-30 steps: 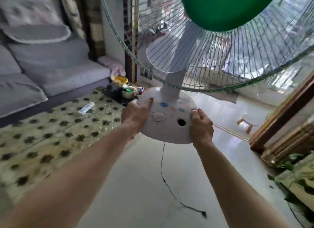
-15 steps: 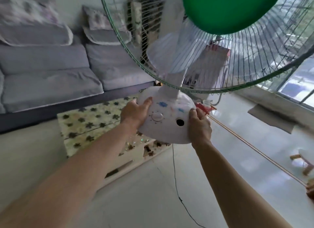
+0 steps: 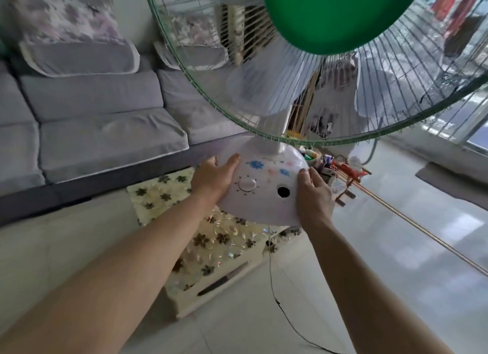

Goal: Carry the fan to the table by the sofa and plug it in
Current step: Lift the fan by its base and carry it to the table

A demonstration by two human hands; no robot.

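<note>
You held the fan [image 3: 266,187] aloft by its base, your left hand [image 3: 214,179] gripping at nine o'clock, your right hand [image 3: 313,195] at three, above the floral table [image 3: 211,237] beside the sofa [image 3: 105,132].

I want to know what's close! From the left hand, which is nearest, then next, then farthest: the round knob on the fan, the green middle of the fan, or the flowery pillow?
1. Round knob, just right of the left hand.
2. Green middle, up high.
3. Flowery pillow, far left on the sofa.
</note>
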